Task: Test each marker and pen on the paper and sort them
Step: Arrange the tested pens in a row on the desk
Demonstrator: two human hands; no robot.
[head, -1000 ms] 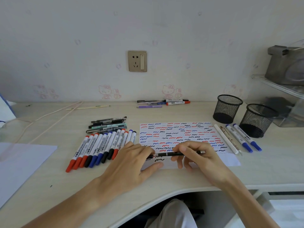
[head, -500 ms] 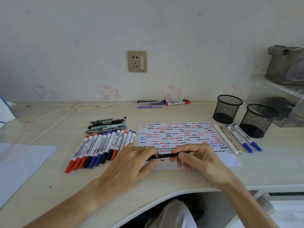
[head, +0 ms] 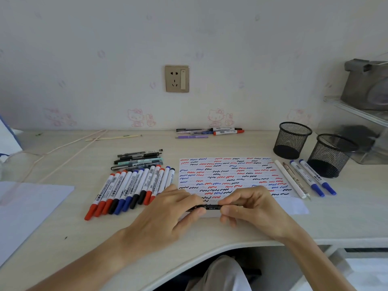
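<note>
A slim black pen (head: pixel 212 207) lies level between my two hands over the near edge of the test paper (head: pixel 228 175), which is covered in red, blue and black squiggles. My left hand (head: pixel 168 215) pinches the pen's left end and my right hand (head: pixel 254 206) pinches its right part. A row of several whiteboard markers (head: pixel 130 187) with red, blue and black caps lies left of the paper, with several dark pens (head: pixel 138 159) behind them. Right of the paper lie a white pen, a thin pen and two blue-capped markers (head: pixel 308 177).
Two black mesh pen cups (head: pixel 291 139) (head: pixel 331 154) stand at the back right. More pens and markers (head: pixel 210 132) lie along the wall. A white sheet (head: pixel 25 206) lies at the left, a cable (head: pixel 63 148) crosses the back left, and a clear shelf (head: pixel 367 114) stands at the far right.
My hands have drawn closer together along the pen, so less of its barrel shows; the pen has shifted slightly left and nearer to me.
</note>
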